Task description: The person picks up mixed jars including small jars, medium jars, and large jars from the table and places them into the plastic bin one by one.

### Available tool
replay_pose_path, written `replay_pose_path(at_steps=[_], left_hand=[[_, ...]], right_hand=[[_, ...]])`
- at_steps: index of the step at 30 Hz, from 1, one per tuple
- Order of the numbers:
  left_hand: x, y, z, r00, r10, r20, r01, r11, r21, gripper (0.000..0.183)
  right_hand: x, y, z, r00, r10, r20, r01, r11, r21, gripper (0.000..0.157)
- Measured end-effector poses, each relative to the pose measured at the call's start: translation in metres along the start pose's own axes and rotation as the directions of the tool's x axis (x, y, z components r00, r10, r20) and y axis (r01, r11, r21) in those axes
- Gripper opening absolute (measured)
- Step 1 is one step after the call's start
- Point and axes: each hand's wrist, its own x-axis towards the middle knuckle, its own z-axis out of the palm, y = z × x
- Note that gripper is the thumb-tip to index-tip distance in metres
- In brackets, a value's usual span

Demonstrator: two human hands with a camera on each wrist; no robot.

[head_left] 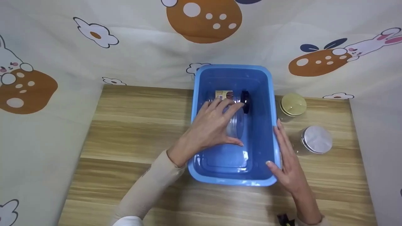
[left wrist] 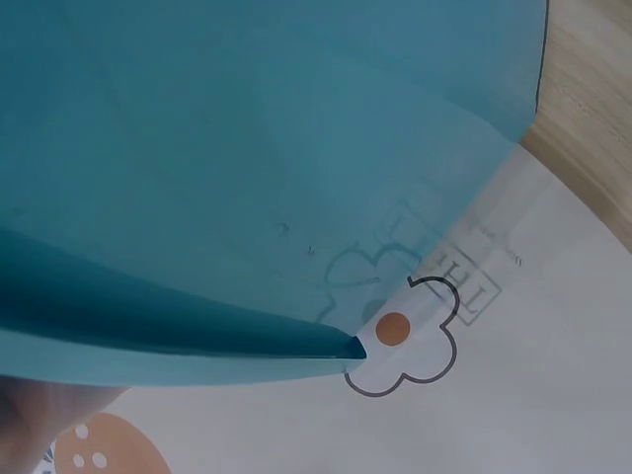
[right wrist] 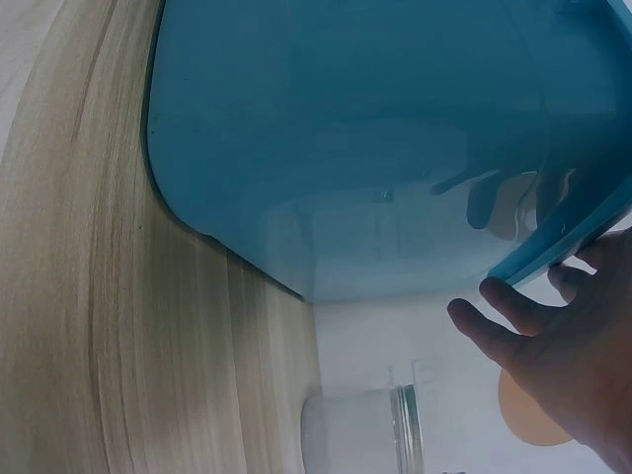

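A blue plastic bin (head_left: pixel 232 181) stands on the wooden table. Inside it, my left hand (head_left: pixel 209 125) holds a clear jar (head_left: pixel 237 124), fingers along the far side and thumb on the near side. The jar seems to lie sideways; the hand hides part of it. Beyond the fingers are a small yellowish printed box (head_left: pixel 223 94) and a dark, shiny object (head_left: pixel 246 102). My right hand (head_left: pixel 290 166) rests against the bin's right side, fingers fairly straight outside and thumb over the rim. In the right wrist view its fingertips (right wrist: pixel 499 291) touch the rim.
Right of the bin stand a jar with a gold lid (head_left: pixel 293 104) and a clear jar with a silver lid (head_left: pixel 317 139). A small dark object (head_left: pixel 284 219) lies by the right forearm at the front. Patterned cloth (head_left: pixel 141 47) hangs behind the table and at its sides.
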Motion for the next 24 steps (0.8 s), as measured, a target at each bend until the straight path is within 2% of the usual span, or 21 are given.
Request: replay_pose_path(at_steps=[10,17,24], left_hand=[[-0.0001,0.0032,0.0053,0.999,0.005,0.05,-0.007,0.999,0.031,0.112],[-0.002,0.0037,0.0089,0.997,0.027,0.066,-0.031,0.998,0.052,0.112],[-0.0017,0.0061,0.0083,0.995,0.035,0.098,-0.043,0.996,0.077,0.112]], right_hand=[[-0.0015,0.0011,-0.0023,0.999,0.032,0.015,-0.032,0.999,-0.027,0.089],[0.0005,0.0011,-0.0022,1.0,-0.014,0.01,0.014,0.999,-0.043,0.085],[0.0,0.0011,-0.002,1.0,0.021,0.02,-0.021,0.999,-0.025,0.089]])
